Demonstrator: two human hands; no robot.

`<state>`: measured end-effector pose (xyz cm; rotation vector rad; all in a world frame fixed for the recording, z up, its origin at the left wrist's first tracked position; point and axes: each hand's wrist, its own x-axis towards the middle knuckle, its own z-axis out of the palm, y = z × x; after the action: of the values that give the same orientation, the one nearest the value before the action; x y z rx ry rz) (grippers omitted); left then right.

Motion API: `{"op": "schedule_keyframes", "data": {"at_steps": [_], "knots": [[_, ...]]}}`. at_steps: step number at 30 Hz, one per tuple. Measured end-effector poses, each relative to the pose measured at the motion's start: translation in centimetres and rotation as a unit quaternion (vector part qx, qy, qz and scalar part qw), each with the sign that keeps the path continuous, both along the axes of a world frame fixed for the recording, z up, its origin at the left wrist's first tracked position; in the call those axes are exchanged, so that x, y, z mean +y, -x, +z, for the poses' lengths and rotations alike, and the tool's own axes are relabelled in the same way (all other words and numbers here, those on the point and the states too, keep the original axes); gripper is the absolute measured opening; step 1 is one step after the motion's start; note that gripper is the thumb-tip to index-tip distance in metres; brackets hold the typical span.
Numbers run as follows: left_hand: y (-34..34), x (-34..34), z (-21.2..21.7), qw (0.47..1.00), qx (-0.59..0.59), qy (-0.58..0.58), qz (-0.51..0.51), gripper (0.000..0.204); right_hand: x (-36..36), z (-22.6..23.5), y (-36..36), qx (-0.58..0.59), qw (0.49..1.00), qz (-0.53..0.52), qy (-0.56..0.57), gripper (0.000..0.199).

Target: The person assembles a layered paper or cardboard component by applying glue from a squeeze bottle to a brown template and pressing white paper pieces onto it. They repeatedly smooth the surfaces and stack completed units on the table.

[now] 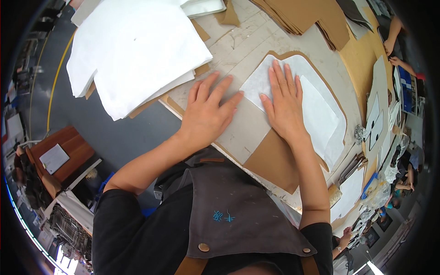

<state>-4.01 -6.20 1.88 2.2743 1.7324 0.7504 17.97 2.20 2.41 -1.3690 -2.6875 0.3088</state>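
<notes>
My right hand (pixel 288 105) lies flat with fingers stretched out on a white lining sheet (pixel 259 85). Under that sheet a brown piece (pixel 343 117) shows as a narrow border along its curved edge. A smaller white layer (pixel 316 107) lies on top, just right of my hand. The brown material (pixel 275 160) also shows toward the table's near edge, below my right wrist. My left hand (pixel 206 112) rests on or just over the bare tabletop, fingers spread and holding nothing. It is left of the white sheet, its fingertips close to the sheet's left corner.
A large stack of white sheets (pixel 142 50) overhangs the table's left edge. Folded brown pieces (pixel 298 16) lie at the far side. White cut pieces and a pale board (pixel 376 105) sit to the right. Other people's hands (pixel 392 48) show at the far right.
</notes>
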Motion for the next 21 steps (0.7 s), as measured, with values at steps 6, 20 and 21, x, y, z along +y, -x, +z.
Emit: {"op": "schedule_keyframes", "data": {"at_steps": [6, 20, 21], "knots": [[0.7, 2.4, 0.8, 0.997, -0.057, -0.028, -0.032, 0.040, -0.1, -0.2, -0.1, 0.002, 1.000, -0.005, -0.007, 0.066], [-2.2, 5.0, -1.3, 0.993, 0.069, -0.051, -0.080, 0.046, -0.2, -0.4, -0.1, 0.016, 0.999, -0.010, -0.035, 0.063], [-2.2, 4.9, -1.3, 0.993, 0.071, -0.052, -0.077, 0.046, -0.2, -0.3, -0.1, 0.015, 0.999, -0.008, -0.034, 0.063]]}}
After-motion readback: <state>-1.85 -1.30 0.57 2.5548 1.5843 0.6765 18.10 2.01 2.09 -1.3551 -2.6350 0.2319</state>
